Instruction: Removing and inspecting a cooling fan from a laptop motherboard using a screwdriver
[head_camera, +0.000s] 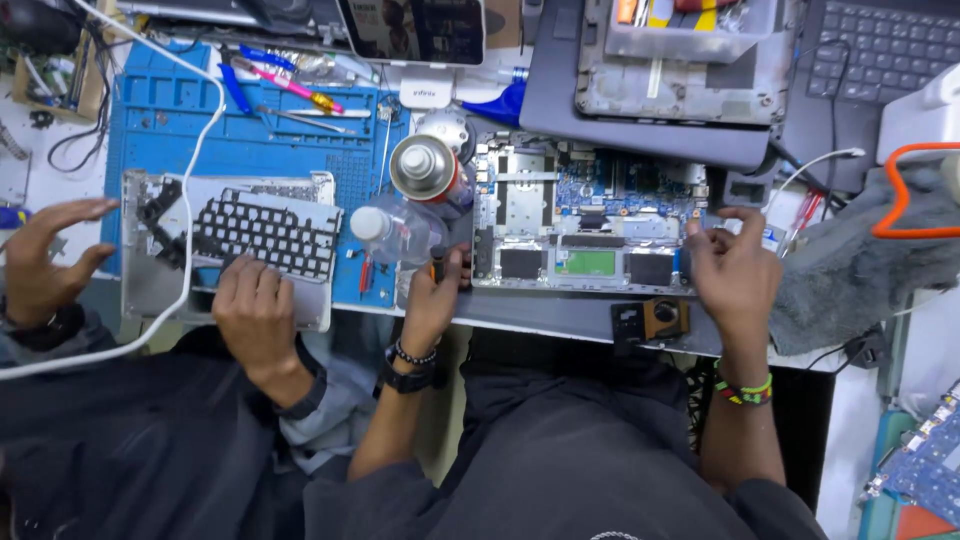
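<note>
Blue circuitry fills the opened laptop base (585, 215); your left hand (432, 300) clasps a dark-handled tool (438, 264) at its edge. Your right hand (733, 268) rests loosely open on its right side (a co-worker's hand (255, 305) touches a keyboard frame (235, 240)).

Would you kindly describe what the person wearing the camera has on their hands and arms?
Both forearms are bare, with no gloves or sleeves showing. The left hand has a dark beaded bracelet and a black watch at the wrist. The right hand has a striped woven wristband in green, yellow, red and black.

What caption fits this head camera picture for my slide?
Left hand grips a screwdriver and right hand touches an opened laptop base; a co-worker's hand rests on a keyboard frame nearby.
</note>
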